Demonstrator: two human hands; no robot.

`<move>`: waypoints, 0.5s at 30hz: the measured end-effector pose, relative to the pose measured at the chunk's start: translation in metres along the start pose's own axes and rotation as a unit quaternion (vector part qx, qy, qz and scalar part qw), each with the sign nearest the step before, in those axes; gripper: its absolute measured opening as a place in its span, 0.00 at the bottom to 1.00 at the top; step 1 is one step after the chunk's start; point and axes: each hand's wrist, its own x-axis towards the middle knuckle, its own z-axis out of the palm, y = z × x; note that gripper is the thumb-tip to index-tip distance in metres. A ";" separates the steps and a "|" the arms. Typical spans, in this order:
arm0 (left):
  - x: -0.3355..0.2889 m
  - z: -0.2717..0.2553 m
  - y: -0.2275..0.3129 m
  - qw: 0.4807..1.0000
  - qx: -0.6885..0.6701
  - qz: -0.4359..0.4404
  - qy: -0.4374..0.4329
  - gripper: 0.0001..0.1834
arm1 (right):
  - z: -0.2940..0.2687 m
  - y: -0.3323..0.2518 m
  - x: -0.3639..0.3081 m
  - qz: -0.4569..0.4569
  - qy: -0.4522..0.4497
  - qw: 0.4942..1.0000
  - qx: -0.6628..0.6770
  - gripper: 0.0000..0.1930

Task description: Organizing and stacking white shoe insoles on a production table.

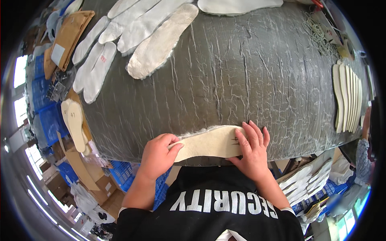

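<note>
Insole [207,143] at the dark table's [225,92] near edge, head view: the left hand [157,154] pinches one end, the right hand [252,154] spans the other. It looks light, bendable, fleece-edged and hardly fragile; both ends should grip well.

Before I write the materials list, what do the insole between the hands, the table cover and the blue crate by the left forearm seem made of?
Insole: matte cream felt or board, perhaps, with fluffy, wool-like fibres along its far edge. Table cover: probably plastic film, given its shiny creases. Blue crate: likely smooth moulded plastic, judging by its regular openings.
</note>
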 end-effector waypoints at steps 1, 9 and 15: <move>0.000 0.000 0.000 1.000 0.006 -0.012 0.003 0.09 | 0.000 -0.001 0.001 -0.017 0.001 1.000 0.002 0.48; 0.003 0.004 -0.006 1.000 -0.001 0.009 0.018 0.11 | -0.017 -0.018 0.005 0.026 -0.044 0.996 -0.068 0.49; -0.009 0.001 -0.015 0.985 -0.171 -0.007 0.014 0.07 | 0.019 -0.061 0.059 -0.181 -0.004 0.966 0.183 0.29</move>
